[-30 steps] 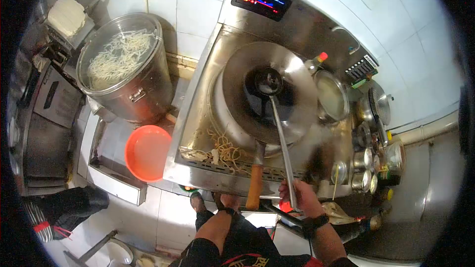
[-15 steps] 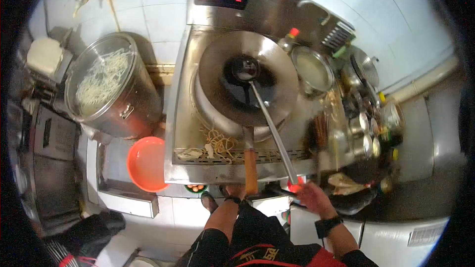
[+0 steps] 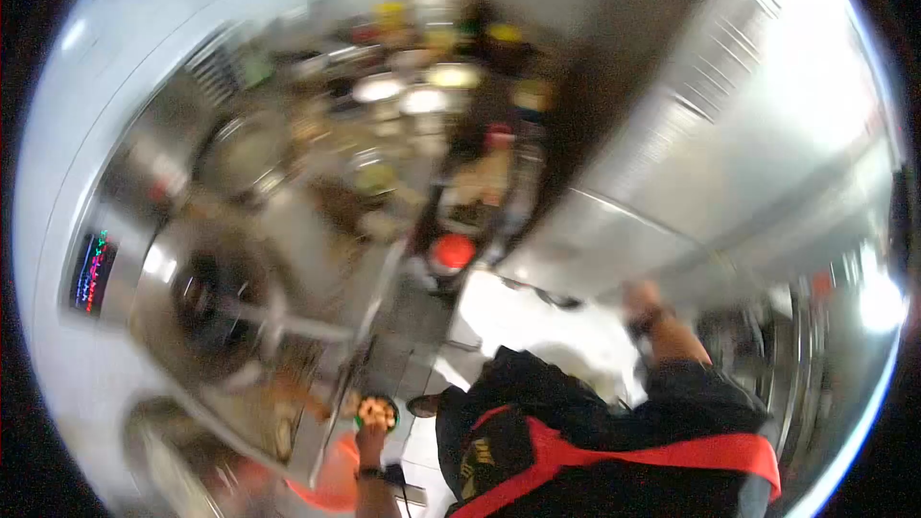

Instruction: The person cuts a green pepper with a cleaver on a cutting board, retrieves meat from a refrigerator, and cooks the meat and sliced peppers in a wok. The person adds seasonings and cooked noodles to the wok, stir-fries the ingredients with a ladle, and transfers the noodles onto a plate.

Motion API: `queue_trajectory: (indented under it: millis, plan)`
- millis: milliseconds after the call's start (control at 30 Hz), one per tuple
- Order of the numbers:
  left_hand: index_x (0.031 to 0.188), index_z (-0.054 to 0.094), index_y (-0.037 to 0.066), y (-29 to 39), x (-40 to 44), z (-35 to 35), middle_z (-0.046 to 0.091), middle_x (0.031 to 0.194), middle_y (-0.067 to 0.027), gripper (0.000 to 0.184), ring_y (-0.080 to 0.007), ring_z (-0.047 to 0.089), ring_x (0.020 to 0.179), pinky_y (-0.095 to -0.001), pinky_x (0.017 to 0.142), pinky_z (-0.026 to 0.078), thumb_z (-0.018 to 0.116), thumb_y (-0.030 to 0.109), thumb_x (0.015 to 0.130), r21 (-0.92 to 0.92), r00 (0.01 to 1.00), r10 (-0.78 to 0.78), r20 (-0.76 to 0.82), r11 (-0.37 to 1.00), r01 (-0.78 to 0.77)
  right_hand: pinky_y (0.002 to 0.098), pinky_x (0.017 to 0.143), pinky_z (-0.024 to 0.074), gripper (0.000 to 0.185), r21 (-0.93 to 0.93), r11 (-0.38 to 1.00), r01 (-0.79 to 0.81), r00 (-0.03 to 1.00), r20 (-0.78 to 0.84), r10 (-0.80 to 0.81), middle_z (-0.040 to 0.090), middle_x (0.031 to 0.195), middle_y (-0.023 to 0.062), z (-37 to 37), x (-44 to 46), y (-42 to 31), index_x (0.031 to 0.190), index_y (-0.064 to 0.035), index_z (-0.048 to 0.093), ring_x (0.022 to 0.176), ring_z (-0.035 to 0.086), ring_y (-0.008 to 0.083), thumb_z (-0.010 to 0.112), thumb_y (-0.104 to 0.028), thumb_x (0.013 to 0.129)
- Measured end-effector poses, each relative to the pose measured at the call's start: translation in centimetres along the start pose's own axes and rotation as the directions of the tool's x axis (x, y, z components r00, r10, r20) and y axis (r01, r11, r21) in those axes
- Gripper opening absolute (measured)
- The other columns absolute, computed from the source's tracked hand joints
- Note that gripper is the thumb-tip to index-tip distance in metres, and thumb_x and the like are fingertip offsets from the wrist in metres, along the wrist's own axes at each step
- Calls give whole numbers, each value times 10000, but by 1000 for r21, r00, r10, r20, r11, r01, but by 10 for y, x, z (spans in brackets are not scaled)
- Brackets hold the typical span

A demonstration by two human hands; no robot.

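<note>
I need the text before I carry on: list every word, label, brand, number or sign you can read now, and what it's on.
No text is readable; the view is motion-blurred.
Black rectangular display panel on the grey steel stove back: lit coloured marks, too blurred to read.
Black cloth garment with red bands: gold print, too small and blurred to read.
Round containers with pale tops: any labels are too blurred to read.
</note>
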State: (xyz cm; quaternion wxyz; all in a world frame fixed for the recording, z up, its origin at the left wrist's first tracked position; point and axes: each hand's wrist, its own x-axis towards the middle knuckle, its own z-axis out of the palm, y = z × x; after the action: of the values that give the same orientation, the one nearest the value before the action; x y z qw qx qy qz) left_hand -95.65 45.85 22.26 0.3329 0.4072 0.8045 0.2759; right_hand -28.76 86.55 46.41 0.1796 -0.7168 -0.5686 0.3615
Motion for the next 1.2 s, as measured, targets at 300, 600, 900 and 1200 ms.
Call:
queue_trajectory:
  millis: [300, 600, 900, 1200]
  plan:
    - [1102, 572, 33, 84, -117, -54, 635, 900, -90, 403, -263, 612, 868, -353, 764, 491, 500, 397, 943, 584, 952, -189, 242, 811, 13, 457, 998, 381, 630, -7, 836, -548, 492, -811, 316, 502, 1188, 307, -169, 74, 49, 1184, 106, 441, 1130, 480, 426, 642, -308, 753]
    - [1127, 583, 63, 113, -89, -84, 636, 933, -121, 369, -305, 599, 915, -401, 835, 466, 503, 372, 942, 292, 917, 191, 350, 908, -300, 410, 1068, 345, 1001, 33, 858, -513, 458, -834, 306, 309, 1350, 388, -243, 97, 79, 1346, 223, 86, 1252, 396, 440, 657, -343, 751]
    - [1252, 532, 5, 429, 20, -9, 639, 1106, -142, 472, -217, 650, 946, -326, 788, 529, 669, 225, 858, 32, 780, 257, 571, 942, -334, 479, 857, 463, 652, -89, 905, -417, 632, -744, 219, 626, 961, 320, -181, -76, 41, 1201, 77, 460, 959, 603, 448, 572, -425, 801]
    - [1457, 235, 22, 512, -68, 31, 399, 1404, -204, 872, -284, 494, 1232, -358, 944, 471, 761, 128, 769, -434, 365, 523, 770, 849, -301, 313, 606, 559, 412, -171, 959, -226, 806, 519, 282, 688, 847, 155, -139, -290, -62, 1120, -10, 627, 699, 677, 208, 608, -353, 894]
